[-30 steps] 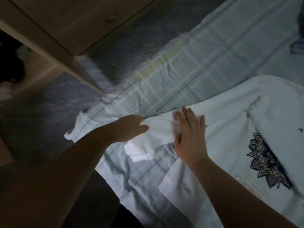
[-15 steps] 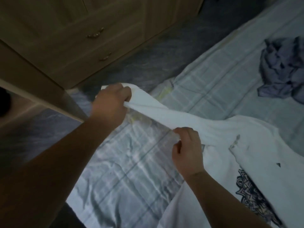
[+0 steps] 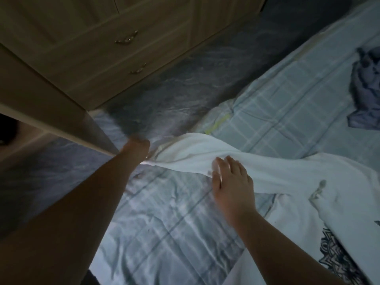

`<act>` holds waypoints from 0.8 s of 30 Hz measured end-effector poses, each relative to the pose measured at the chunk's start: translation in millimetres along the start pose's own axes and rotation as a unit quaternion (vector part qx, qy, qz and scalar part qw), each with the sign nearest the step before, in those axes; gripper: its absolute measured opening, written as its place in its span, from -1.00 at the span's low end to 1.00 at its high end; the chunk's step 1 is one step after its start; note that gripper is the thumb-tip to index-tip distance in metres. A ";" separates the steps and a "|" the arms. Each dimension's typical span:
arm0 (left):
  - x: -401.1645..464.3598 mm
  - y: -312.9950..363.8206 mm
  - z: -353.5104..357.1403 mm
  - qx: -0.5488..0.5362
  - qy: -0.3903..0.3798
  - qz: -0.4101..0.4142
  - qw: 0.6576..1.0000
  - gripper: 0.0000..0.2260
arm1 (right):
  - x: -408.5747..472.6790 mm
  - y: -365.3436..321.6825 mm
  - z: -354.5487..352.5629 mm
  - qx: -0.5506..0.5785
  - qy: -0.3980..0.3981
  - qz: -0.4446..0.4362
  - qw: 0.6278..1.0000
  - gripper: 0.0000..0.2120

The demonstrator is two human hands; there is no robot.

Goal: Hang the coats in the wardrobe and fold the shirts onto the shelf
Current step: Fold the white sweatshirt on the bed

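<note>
Head view, looking down in dim light: a white shirt [image 3: 298,182] with a dark patterned print at the lower right of the frame lies on a bed [image 3: 164,233] covered in a pale checked sheet. One sleeve [image 3: 191,153] of the shirt is drawn out toward the left, lifted off the sheet and stretched across the middle of the frame.

At frame centre-left the left hand [image 3: 136,147], blurred, has its grip clenched on the end of that sleeve, near the edge of the bed. Further along the sleeve, where it meets the shirt's body, the right hand [image 3: 232,182] has its fingers spread over the top of the cloth and its thumb tucked under the lower edge, so its grip pinches the sleeve loosely.

A crumpled bluish garment [image 3: 366,93] lies on the bed at the right edge of the frame, well apart from the shirt. Across the upper left stands a wooden wardrobe [image 3: 102,58] with two metal drawer handles [image 3: 126,39]. Between wardrobe and bed runs a dark marbled floor [image 3: 195,89].
</note>
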State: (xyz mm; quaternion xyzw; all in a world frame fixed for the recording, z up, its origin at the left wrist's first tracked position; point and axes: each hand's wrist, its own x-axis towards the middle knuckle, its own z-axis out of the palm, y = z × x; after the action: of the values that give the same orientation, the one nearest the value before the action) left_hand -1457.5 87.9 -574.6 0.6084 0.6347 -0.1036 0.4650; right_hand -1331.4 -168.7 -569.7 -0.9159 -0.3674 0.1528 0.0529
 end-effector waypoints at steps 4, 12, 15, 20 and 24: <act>2.8 18.2 -8.3 -0.181 -0.231 -0.149 0.944 -0.75 | 0.6 -0.8 -4.8 -0.024 -0.011 0.001 1.000 -0.53; 8.2 54.3 -32.0 -0.080 0.110 0.203 0.970 -0.80 | 10.0 -5.9 -24.1 0.049 0.140 -0.028 0.989 -0.57; 2.8 70.2 -55.5 -0.092 0.163 0.273 0.943 -0.94 | 21.2 -12.1 -23.8 0.041 0.137 -0.040 0.989 -0.50; 13.7 60.4 -50.4 -0.071 0.141 0.287 0.945 -0.95 | 32.1 -9.1 6.8 -0.011 0.017 0.028 0.999 -0.44; 19.5 43.2 -38.6 -0.094 0.149 0.243 0.954 -0.93 | 36.5 -5.1 27.5 -0.051 -0.017 0.038 0.998 -0.39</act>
State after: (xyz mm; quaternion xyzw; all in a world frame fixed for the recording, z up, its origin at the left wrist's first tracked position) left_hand -1434.5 138.3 -548.7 0.7064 0.5366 0.1647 0.4312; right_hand -1318.6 -140.2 -603.5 -0.9282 -0.3401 0.1509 -0.0058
